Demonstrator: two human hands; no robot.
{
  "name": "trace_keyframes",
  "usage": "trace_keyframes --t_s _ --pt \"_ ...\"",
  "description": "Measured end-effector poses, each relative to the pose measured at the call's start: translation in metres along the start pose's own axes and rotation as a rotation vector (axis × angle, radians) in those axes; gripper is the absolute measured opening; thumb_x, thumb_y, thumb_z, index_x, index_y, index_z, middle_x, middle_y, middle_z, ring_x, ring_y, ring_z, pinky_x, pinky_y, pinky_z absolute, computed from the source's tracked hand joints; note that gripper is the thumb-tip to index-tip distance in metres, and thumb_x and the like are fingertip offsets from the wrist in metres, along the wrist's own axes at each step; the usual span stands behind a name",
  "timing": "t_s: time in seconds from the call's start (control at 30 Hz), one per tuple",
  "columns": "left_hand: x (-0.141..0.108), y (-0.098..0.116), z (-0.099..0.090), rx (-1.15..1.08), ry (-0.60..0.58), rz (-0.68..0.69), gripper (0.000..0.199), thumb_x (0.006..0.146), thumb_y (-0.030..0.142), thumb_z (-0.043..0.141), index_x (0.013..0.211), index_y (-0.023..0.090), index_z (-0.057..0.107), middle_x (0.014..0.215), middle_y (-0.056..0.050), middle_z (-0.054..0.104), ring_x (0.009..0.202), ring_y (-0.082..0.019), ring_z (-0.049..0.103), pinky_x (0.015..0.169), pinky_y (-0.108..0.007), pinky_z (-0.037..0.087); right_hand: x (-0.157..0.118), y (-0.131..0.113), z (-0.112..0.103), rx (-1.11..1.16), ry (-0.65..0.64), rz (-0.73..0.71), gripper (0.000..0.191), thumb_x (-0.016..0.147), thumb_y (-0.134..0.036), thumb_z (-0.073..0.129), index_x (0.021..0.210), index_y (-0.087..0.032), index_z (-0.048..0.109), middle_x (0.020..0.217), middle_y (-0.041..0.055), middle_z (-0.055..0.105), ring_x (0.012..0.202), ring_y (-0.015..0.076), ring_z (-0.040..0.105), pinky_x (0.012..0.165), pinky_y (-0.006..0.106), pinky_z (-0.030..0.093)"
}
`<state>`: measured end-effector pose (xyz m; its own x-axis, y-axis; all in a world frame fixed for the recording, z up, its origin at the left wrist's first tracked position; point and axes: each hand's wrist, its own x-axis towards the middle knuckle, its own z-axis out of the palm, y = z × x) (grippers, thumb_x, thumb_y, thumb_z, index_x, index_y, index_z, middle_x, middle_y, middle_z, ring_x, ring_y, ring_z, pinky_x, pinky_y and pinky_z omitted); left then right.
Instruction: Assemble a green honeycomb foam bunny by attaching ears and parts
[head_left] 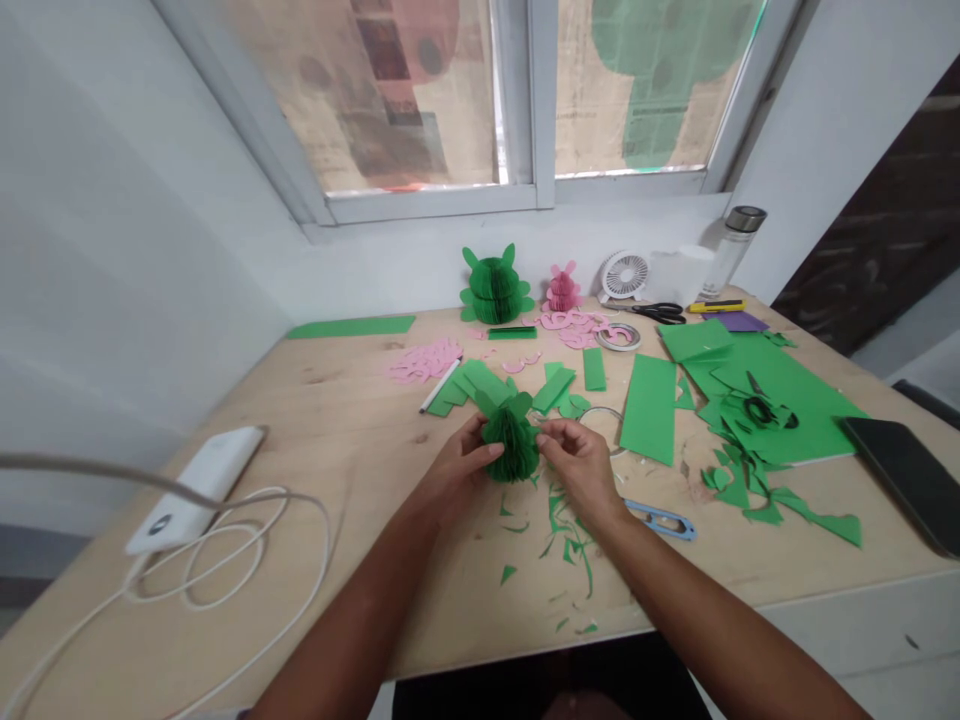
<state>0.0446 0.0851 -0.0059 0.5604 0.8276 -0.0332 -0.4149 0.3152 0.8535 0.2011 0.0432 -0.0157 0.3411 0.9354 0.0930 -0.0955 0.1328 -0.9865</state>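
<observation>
A green honeycomb paper figure [511, 448] with ear-like pieces on top stands upright between my two hands. My left hand [466, 462] is closed around its left side, thumb across the front folds. At the figure's right edge, my right hand [581, 458] makes a pinch on what looks like a small green paper piece [535, 434]; the fingertips hide most of it. Just behind are folded green strips [480, 382] and a white pen [441, 386]. A roll of tape [602, 430] lies beyond my right hand, and a light-blue cutter [660, 520] rests beside my right wrist.
A larger green figure [496, 290] and a pink one [562, 290] stand by the wall. Green sheets [780, 385], small scissors [759, 408], scraps [574, 550] and a phone [904, 480] occupy the right and front. A white power bank [196, 488] with a looping cable sits left.
</observation>
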Motion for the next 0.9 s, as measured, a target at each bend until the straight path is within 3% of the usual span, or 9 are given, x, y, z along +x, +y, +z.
trace_keyframes --t_s 0.53,0.77,0.9 --pt "-0.001 0.0034 0.0009 -0.034 0.042 -0.014 0.034 0.075 0.018 0.07 0.107 0.021 0.059 0.108 -0.007 0.069 0.099 -0.024 0.065 0.086 -0.034 0.05 -0.0013 -0.0039 0.0001 -0.041 -0.015 -0.015 0.013 0.068 -0.032 0.065 0.069 -0.019 0.065 0.055 -0.0034 0.053 0.051 0.0108 0.042 0.047 0.022 0.033" --pt "-0.0006 0.0042 -0.0054 -0.086 0.045 -0.003 0.034 0.077 0.019 0.067 0.111 0.023 0.06 0.109 -0.005 0.068 0.097 -0.021 0.065 0.087 -0.035 0.049 -0.0004 -0.007 0.0 0.072 0.116 -0.012 0.014 0.066 -0.033 0.068 0.07 -0.019 0.065 0.064 -0.0013 0.061 0.059 0.0134 0.052 0.058 0.026 0.041" --pt "-0.0013 0.0068 -0.0066 -0.108 0.066 -0.008 0.035 0.078 0.022 0.067 0.112 0.023 0.059 0.111 -0.005 0.068 0.097 -0.021 0.065 0.086 -0.035 0.049 -0.0015 -0.0089 -0.0002 0.118 0.114 -0.028 0.017 0.067 -0.034 0.069 0.074 -0.019 0.066 0.072 0.0013 0.065 0.065 0.0152 0.055 0.062 0.027 0.043"
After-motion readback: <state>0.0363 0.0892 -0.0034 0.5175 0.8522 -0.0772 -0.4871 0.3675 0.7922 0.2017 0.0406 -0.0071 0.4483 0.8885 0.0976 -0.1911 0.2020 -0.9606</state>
